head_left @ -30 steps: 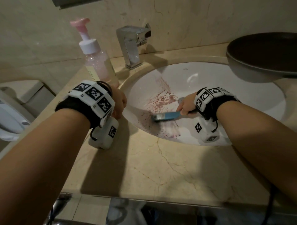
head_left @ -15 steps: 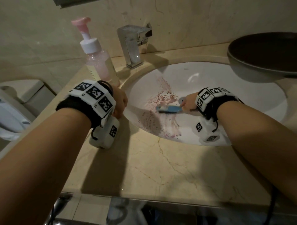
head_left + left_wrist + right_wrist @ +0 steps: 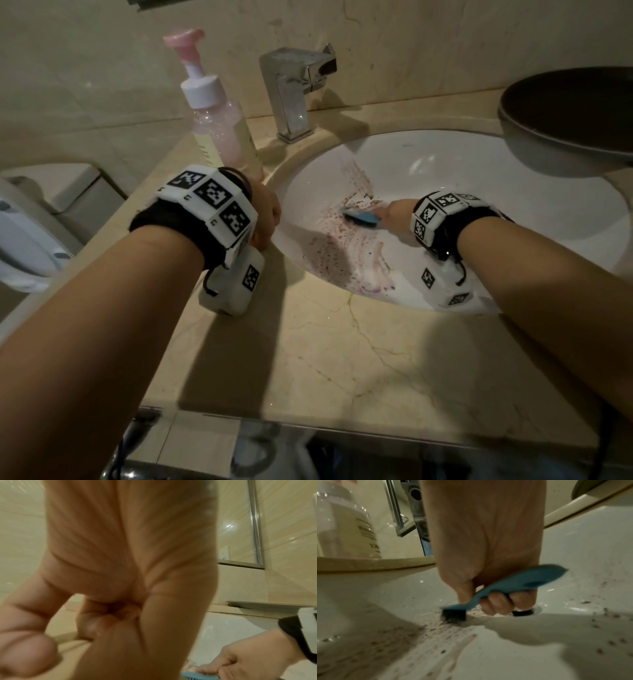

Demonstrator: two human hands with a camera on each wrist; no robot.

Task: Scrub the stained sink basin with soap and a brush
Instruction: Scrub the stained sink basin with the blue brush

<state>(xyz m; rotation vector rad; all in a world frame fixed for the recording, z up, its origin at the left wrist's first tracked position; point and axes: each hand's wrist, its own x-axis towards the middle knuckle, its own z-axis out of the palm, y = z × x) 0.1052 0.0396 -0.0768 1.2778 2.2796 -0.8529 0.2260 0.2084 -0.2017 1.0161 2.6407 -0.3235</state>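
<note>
The right hand [image 3: 488, 563] wraps its fingers around the blue brush [image 3: 503, 588], whose dark bristles press on the sink basin [image 3: 513, 192] just beside the drain [image 3: 524, 612], toward the desk's left edge. Reddish stain [image 3: 342, 246] spreads as speckles and smears over the basin's left and near slope; pale foam sits by the brush head. The left hand [image 3: 265, 219] rests on the basin's left rim, fingers curled into a loose fist holding nothing.

To scrub well, I judge short overlapping strokes work best, bristles kept flat on the curve, moving from the drain outward into the speckled near slope, which looks least cleaned. Firm downward pressure matters more than speed, and the braced left hand should steady the body. The smears near the front rim likely need more soap.

The soap bottle [image 3: 219, 126] stands at the desk's back left, beside the faucet [image 3: 291, 92]. Its label shows small print; only "YA" can be read in the right wrist view.
</note>
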